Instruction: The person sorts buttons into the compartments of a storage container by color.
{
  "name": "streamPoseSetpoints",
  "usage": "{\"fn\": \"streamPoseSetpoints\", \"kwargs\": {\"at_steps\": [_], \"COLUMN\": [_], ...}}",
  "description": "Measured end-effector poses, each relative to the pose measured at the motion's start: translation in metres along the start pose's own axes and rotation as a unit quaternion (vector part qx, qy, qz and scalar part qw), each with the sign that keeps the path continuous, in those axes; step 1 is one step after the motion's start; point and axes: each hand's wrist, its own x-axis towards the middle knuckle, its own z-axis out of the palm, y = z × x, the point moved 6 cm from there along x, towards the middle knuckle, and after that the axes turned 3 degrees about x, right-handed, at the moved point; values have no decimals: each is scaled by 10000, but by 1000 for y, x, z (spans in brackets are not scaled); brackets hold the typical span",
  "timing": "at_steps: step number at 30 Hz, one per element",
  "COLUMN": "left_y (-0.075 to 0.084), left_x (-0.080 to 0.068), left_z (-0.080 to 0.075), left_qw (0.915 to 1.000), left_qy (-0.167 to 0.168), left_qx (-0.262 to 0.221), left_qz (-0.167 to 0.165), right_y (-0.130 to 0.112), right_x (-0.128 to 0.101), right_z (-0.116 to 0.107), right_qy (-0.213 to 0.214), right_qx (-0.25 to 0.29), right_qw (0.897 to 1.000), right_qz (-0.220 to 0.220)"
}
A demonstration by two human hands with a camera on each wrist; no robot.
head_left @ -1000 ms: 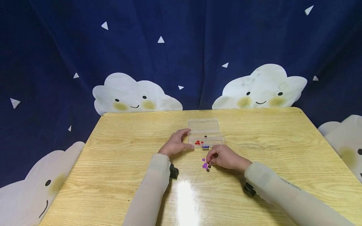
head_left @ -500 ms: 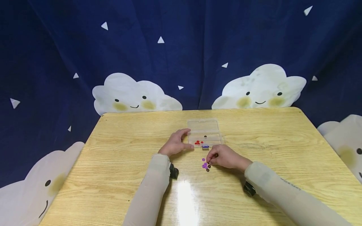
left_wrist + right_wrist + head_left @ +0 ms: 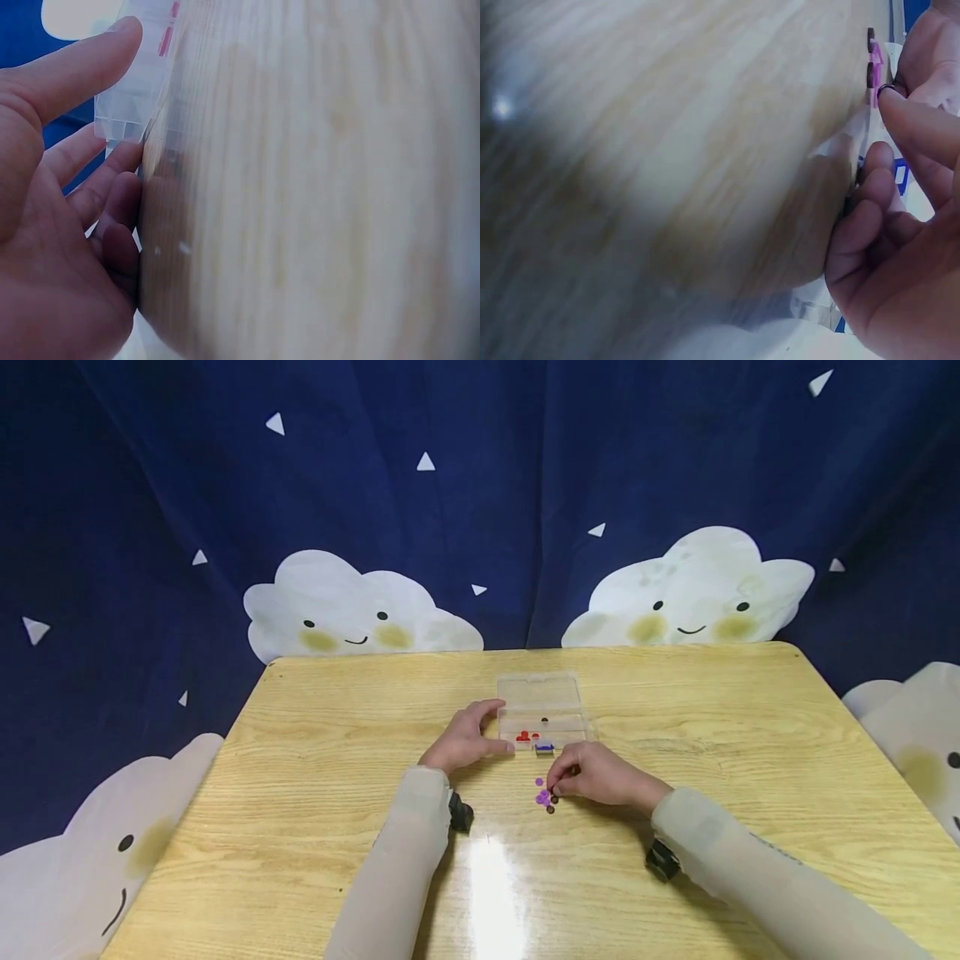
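A small clear plastic box (image 3: 540, 706) lies open in the middle of the table (image 3: 315, 777), with red pieces (image 3: 523, 737), a blue piece (image 3: 544, 747) and one dark bead (image 3: 544, 720) inside. My left hand (image 3: 467, 742) holds the box's left side, thumb at its near corner; the left wrist view shows the thumb (image 3: 82, 67) against the clear box (image 3: 139, 97). Just in front of the box, my right hand (image 3: 592, 774) pinches a small dark bead (image 3: 889, 89) over a little pile of purple and dark beads (image 3: 544, 797). The purple beads (image 3: 874, 64) lie beside my fingertips.
The wooden table's far edge meets a dark blue curtain (image 3: 480, 502) printed with white clouds. Black wrist-camera mounts (image 3: 461, 816) sit under both sleeves. Bare wood stretches to the left, right and near side of the hands.
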Motion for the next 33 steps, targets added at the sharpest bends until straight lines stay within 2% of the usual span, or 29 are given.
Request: {"fn": "streamPoseSetpoints", "kwargs": {"at_steps": [16, 33], "left_y": [2, 0], "left_x": [0, 0], "left_z": [0, 1], "left_qw": [10000, 10000], "left_qy": [-13, 17], "left_qx": [-28, -31], "left_qz": [-56, -82], "right_y": [-8, -19], "right_x": [-4, 1], "right_z": [-18, -47], "right_qy": [282, 659], "right_qx": [-2, -51], "right_qw": [9994, 9972], "right_qz": [217, 360]}}
